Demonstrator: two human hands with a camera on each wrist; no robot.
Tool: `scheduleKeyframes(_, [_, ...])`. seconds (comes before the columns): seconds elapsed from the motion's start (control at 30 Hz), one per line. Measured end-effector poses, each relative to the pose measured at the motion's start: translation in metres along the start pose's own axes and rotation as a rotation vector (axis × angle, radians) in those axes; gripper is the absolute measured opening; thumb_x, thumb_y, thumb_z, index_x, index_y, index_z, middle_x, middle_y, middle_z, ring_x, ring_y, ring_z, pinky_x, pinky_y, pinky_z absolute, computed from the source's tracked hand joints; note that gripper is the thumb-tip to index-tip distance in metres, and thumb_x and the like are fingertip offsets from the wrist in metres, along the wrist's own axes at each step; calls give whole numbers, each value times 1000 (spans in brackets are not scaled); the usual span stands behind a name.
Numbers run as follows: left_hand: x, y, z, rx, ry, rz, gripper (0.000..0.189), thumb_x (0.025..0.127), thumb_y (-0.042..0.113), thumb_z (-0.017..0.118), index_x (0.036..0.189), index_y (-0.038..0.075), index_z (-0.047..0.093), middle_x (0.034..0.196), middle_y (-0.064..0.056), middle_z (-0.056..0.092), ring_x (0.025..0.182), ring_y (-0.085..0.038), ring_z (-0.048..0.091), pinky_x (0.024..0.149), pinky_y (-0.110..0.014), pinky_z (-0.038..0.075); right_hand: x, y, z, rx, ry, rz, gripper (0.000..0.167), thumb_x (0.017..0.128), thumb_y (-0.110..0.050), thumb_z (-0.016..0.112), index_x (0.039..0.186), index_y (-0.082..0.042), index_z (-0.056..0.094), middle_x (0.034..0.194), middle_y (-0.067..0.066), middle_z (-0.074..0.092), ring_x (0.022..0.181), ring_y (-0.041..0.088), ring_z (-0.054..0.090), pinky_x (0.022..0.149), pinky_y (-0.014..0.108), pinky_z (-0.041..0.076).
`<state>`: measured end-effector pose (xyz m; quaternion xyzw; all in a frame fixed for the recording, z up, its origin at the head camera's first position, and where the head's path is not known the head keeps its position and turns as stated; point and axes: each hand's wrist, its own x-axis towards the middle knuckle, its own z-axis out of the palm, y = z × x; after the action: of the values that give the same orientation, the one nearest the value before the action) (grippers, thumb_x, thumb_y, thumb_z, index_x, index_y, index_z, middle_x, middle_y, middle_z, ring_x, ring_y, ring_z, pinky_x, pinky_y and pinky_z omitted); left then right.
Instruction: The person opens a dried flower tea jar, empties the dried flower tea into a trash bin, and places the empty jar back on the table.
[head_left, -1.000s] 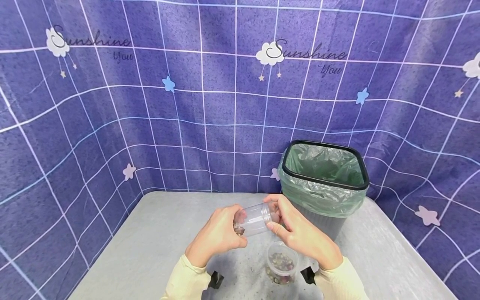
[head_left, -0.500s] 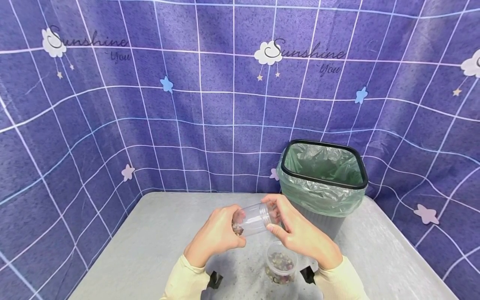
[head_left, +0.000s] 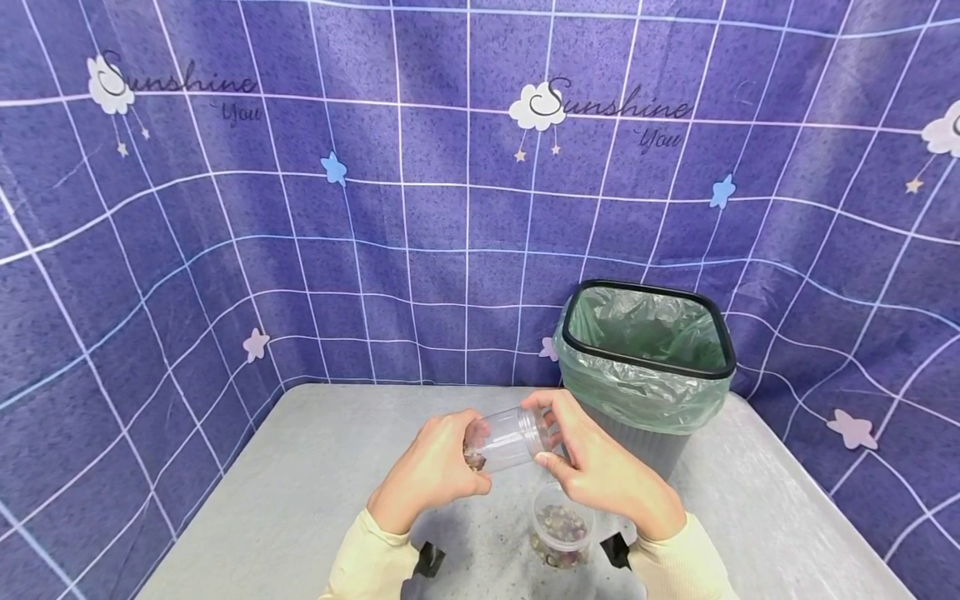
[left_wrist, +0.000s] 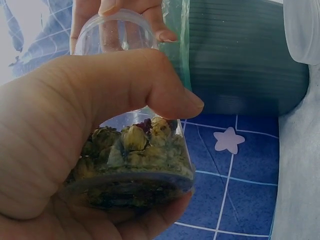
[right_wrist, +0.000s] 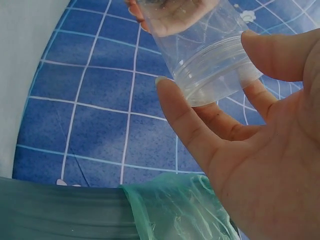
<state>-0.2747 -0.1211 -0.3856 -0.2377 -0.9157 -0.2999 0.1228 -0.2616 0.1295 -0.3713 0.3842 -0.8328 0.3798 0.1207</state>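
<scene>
A clear plastic jar (head_left: 504, 440) lies tilted in the air between both hands, its base lower than its lidded end. Dried flower buds (left_wrist: 132, 145), yellow-green with a dark red bit, are gathered at the base. My left hand (head_left: 435, 458) grips the jar around that base, thumb across the side. At the other end, my right hand (head_left: 596, 458) holds the clear lid (right_wrist: 220, 82), thumb on its edge and fingers curled around the far side. Below on the table, near the right wrist, stands another clear container (head_left: 562, 527) with similar buds in it.
A grey bin (head_left: 652, 437) with a green plastic liner (head_left: 637, 392) and black rim stands at the back right of the grey table (head_left: 330, 467). Behind hangs a purple-blue gridded curtain (head_left: 435, 208). Dark specks dot the tabletop near the standing container.
The right fingers have shifted slightly around the lid end. The left hand and the tilted jar hold nearly the same place.
</scene>
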Motion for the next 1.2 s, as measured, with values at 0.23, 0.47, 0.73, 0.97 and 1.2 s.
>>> scheduleKeyframes(0.23, [0,-1,1,4,-4,-3,45,56,15,84,96,20,64,74,12,60,66,-7,56,62,-27,49,0,0,0,10,-2,5,63,90,4,69,143,-17,42,132,-9,49,104,16,62,90,35,55])
scheduleKeyframes(0.47, [1,-2,2,10,0,4,44,56,15,84,95,20,63,74,12,60,65,-7,56,61,-26,48,0,0,0,22,-7,6,63,90,4,68,144,-17,41,126,-8,52,102,16,62,89,35,55])
scheduleKeyframes(0.73, [2,-1,2,5,1,4,43,57,15,83,95,19,64,75,10,61,65,-7,56,60,-26,49,1,4,1,1,47,12,64,93,-10,70,148,-18,39,125,-4,54,105,15,60,90,35,55])
scheduleKeyframes(0.97, [1,-1,2,4,1,-1,42,57,14,82,93,21,61,73,12,60,63,-6,55,58,-26,47,4,2,6,-63,142,122,46,100,-35,65,142,-29,45,118,-4,61,95,11,65,83,35,56])
scheduleKeyframes(1.2, [1,0,3,6,2,-1,42,57,14,82,92,21,61,72,13,60,63,-6,55,59,-26,48,9,1,12,-95,207,233,32,104,-47,55,130,-27,54,93,-8,63,76,6,61,73,29,51])
